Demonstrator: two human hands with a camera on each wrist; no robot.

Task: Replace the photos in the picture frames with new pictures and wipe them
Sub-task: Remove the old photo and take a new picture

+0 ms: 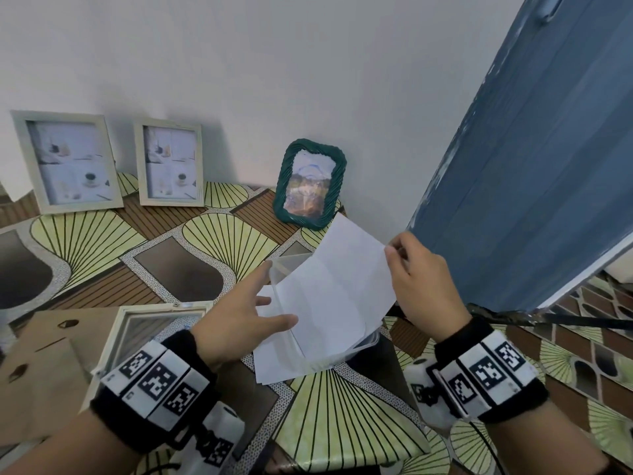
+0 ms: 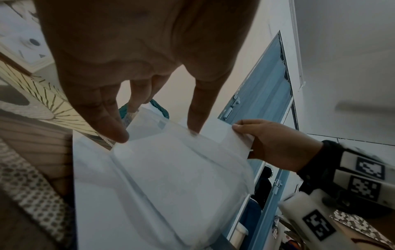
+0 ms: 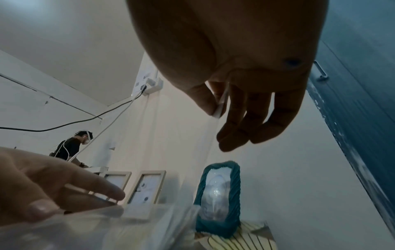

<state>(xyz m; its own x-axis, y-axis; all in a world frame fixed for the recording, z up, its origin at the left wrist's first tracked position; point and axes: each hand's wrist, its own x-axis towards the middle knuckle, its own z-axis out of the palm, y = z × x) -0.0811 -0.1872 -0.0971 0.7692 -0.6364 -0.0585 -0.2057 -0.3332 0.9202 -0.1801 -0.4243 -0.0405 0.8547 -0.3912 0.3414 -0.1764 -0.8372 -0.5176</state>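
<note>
White sheet [image 1: 337, 293], blank side up, pinched at its far corner between thumb and fingers of the right hand [image 1: 423, 286], lifted out of the clear plastic box [image 1: 346, 354]. Left hand [image 1: 239, 313] spread and relaxed, thumb tip on the sheet's near edge, gripping nothing. Just left of the left fingers: one opened frame [image 1: 147, 334] lying flat beside its brown backing board [image 1: 44, 368]. Likely risk: one-corner pinch letting the paper bend, crease or slip. Beyond the fingertips, against the wall: three frames standing — two pale frames [image 1: 68, 159], one green frame [image 1: 310, 185].

Black wristbands [image 1: 493, 371] carry white blocks, apparently printed with square markers.
</note>
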